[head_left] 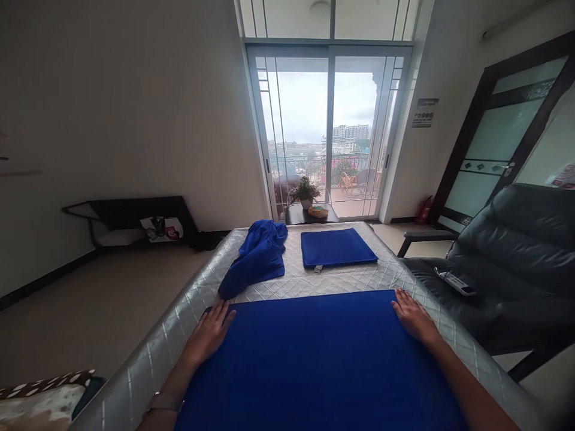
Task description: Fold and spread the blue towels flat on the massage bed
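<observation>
A wide blue cloth (314, 359) lies spread flat before me on a quilted silver-white mattress (296, 284). My left hand (211, 329) rests palm down on its far left corner, fingers stretched out. At the far right corner, my right hand (414, 317) also lies flat with its fingers extended. Just beyond the left hand is a crumpled blue cloth (258, 257), loosely heaped. A neatly folded blue cloth (338, 247) with a small white tag sits farther back, to the right of the heap. The near edge of the spread cloth is out of view.
A black recliner (507, 269) with a white power strip (456, 281) on it stands at right. Beyond the mattress is a small table with a potted plant (306, 193). At left are a low black rack (139, 218) and, nearer, a patterned fabric item (45, 395).
</observation>
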The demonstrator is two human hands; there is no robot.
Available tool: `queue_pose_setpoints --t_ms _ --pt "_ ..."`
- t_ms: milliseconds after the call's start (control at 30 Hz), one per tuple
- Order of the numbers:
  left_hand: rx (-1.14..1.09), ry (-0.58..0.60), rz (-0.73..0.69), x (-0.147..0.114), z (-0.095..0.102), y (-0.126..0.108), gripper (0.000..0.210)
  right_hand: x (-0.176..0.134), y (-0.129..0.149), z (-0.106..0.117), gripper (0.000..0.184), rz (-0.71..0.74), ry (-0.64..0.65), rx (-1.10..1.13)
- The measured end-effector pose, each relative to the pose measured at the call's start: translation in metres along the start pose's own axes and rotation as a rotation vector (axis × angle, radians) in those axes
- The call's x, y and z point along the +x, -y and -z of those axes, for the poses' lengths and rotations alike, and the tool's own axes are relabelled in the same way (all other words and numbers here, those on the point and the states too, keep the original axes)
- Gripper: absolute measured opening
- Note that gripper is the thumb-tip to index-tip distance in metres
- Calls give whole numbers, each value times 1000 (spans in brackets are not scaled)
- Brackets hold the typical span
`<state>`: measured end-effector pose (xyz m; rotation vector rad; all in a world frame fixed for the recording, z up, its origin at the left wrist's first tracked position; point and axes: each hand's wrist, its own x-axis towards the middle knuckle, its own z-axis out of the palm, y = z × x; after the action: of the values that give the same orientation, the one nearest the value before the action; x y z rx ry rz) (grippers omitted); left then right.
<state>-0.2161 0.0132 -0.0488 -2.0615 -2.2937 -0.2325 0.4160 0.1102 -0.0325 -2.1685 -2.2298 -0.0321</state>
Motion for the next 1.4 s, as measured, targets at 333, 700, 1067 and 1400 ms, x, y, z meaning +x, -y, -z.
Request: queue_pose_setpoints --t_ms 333,700,1067,1400 --pt "-68 14 104 -2 10 -7 68 -4 5 10 64 -22 15 -40" --pt "-88 -43 105 -4 16 -18 75 -23 69 57 57 84 -141 -246" --pt "-93 -46 103 -7 19 -20 70 -62 251 52 69 485 102 264" --pt "-71 -40 93 -6 16 -16 71 -24 94 34 69 169 83 75"
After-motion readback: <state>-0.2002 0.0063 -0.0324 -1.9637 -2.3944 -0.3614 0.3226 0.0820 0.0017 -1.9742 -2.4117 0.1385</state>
